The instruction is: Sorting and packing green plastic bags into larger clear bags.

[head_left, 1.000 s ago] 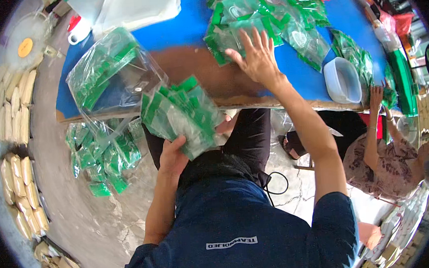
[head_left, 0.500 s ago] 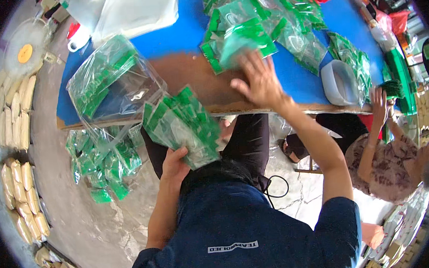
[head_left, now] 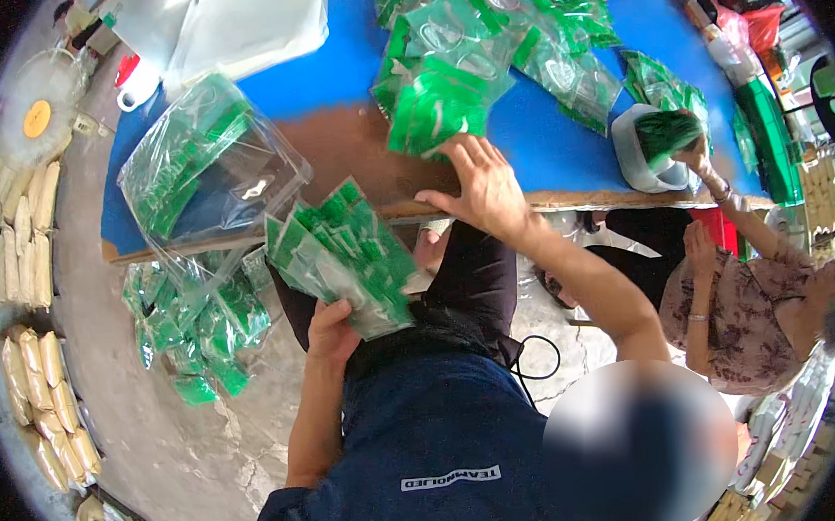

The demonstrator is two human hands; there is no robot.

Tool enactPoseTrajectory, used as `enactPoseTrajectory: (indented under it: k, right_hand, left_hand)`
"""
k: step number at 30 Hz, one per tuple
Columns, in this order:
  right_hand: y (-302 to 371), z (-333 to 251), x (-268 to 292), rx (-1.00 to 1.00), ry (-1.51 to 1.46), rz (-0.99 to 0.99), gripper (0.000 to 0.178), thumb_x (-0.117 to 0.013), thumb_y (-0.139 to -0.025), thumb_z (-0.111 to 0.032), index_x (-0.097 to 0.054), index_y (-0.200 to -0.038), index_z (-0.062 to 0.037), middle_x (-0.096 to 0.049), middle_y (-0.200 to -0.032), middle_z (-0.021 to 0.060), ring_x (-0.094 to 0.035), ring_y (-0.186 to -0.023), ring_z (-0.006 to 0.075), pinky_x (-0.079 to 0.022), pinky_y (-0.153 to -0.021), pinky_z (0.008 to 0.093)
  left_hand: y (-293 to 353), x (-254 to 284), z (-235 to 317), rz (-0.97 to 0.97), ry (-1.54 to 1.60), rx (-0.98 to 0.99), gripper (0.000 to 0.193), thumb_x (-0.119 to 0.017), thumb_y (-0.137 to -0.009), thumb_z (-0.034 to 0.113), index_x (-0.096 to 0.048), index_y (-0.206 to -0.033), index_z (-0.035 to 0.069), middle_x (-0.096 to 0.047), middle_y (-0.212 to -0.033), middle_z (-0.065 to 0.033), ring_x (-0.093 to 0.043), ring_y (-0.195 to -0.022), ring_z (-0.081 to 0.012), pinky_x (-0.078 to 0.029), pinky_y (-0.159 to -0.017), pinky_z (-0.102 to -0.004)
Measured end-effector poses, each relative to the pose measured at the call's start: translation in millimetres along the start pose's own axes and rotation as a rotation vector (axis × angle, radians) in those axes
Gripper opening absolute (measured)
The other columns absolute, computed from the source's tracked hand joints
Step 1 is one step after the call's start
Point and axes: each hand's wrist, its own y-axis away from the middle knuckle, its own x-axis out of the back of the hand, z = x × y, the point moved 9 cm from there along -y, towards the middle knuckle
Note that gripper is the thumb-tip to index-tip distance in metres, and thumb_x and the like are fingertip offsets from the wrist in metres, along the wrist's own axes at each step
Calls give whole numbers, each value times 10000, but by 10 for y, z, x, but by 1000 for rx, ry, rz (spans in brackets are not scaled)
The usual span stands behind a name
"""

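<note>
My left hand [head_left: 330, 329] is closed on a fanned stack of green and clear plastic packets [head_left: 345, 256], held above my lap at the table's near edge. Over the table, my right hand [head_left: 485, 186] has its fingers bent slightly and its thumb spread apart. Its fingertips reach the lower edge of a green packet [head_left: 438, 104] at the near end of a loose pile of packets [head_left: 560, 81]. No packet shows between thumb and fingers.
Left on the blue table [head_left: 280, 96] lies a large clear bag [head_left: 202, 159] with green packets in it. Clear sheets [head_left: 251, 25] lie behind. More packets [head_left: 199, 324] hang below the table edge. At right, a co-worker's hand [head_left: 696, 156] is at a white tub [head_left: 634, 148].
My right hand has drawn slightly left and nearer; the packet blurred under it now lies still. The left hand's stack has shifted slightly left. The co-worker's hand has brought green packets to the tub.
</note>
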Motion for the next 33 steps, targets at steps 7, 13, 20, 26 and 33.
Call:
enactPoseTrajectory:
  k: [7,13,20,26,33]
  right_hand:
    - [428,-343,118,191,-239,54,656,-825,-633,-143,-593,-1239,-44,-594,-1096,144,-593,-990,353,-512,-858,428]
    - [418,-555,-219,-496,-1088,-34,222,-607,-1003,-208,-687,-928,-15,-682,-836,23,-599,-793,92,-493,-699,285]
    - [88,-705,84,105,-193,-109,447,-649,-909,-251,-573,-1298,-44,-563,-1161,185,-558,-1058,379,-475,-927,456]
    - [270,-244,-103,-552,-1094,271,146,-603,-976,-73,-600,-1122,-63,-678,-1002,-4,-633,-856,106,-523,-726,284]
    - [296,-511,78,-709,-1811,342,227,-640,-928,-78,-620,-1154,-87,-707,-1085,94,-701,-953,181,-570,-715,310]
  left_hand:
    - [99,180,-3,-94,56,6,727,-769,-745,92,-462,-1398,5,-595,-1319,-142,-577,-1217,-332,-449,-1058,-486]
    - [-100,132,-171,-33,192,67,632,-734,-804,132,-490,-1370,-8,-621,-1289,-147,-610,-1167,-328,-489,-1014,-486]
    - [129,170,381,29,-92,-210,665,-753,-800,134,-469,-1384,-11,-617,-1292,-134,-609,-1169,-316,-494,-1012,-474]
    - [95,197,162,-44,170,-70,669,-734,-805,177,-464,-1380,-35,-600,-1318,-155,-598,-1188,-330,-481,-1022,-501]
    - [-202,-115,104,138,60,-149,502,-671,-891,126,-488,-1344,8,-620,-1247,-118,-612,-1152,-284,-488,-1022,-434]
